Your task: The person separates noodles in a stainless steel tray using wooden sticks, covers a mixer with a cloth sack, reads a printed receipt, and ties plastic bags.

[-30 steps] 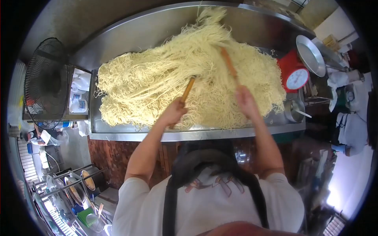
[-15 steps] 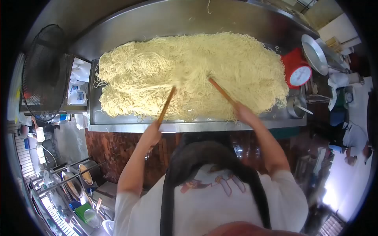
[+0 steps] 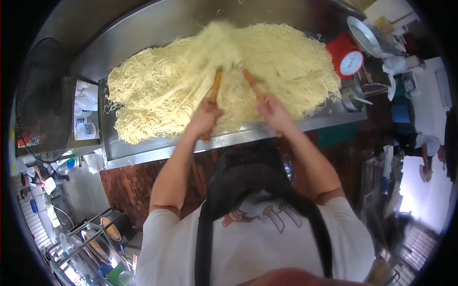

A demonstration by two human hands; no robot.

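Observation:
A broad bed of pale yellow noodles (image 3: 157, 90) covers much of a steel tray table (image 3: 229, 140). My left hand (image 3: 207, 117) is closed around a wooden stick (image 3: 216, 86), whose far end reaches into the noodles near the middle. A second wooden stick (image 3: 250, 79) is gripped in my right hand (image 3: 274, 112), angled up and to the left. Both far tips are hidden or blurred among the noodles. Just beyond them, a clump of noodles (image 3: 218, 43) rises in a blurred mound.
At the right end stand a red dial scale (image 3: 344, 57), a metal pan (image 3: 363, 35) and a small metal pot (image 3: 353, 99). A large fan (image 3: 43, 100) and white tubs (image 3: 86, 131) are at the left. Another person (image 3: 427, 148) is at the far right.
Both hands have moved forward and closer together, bringing the sticks nearly parallel. Noodles in the middle have been pushed up and away into a mound. The view has turned slightly.

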